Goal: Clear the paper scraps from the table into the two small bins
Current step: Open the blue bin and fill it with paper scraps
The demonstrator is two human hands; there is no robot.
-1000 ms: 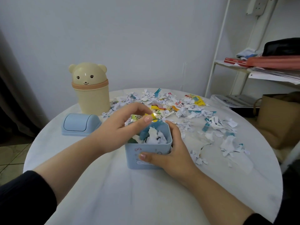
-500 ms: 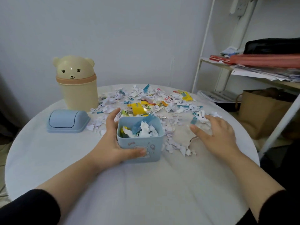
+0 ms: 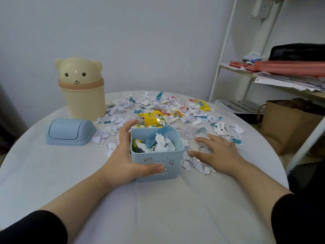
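Scraps (image 3: 149, 118) lie strewn behind and right of the blue bin (image 3: 174, 164), which looks about half full. The left hand (image 3: 123, 155) has taken over gripping the bin, freeing the right hand (image 3: 218, 152), now flat and spread on scraps right of it, likely to rake them in. Left of the bin, a lid (image 3: 70, 131) and bear bin (image 3: 82, 97) sit on the white worktop (image 3: 158, 208); a shelf (image 3: 246, 71) stands far right.

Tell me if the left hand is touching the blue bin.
Touching: the head view shows the left hand gripping the blue bin, thumb pressed on its front.
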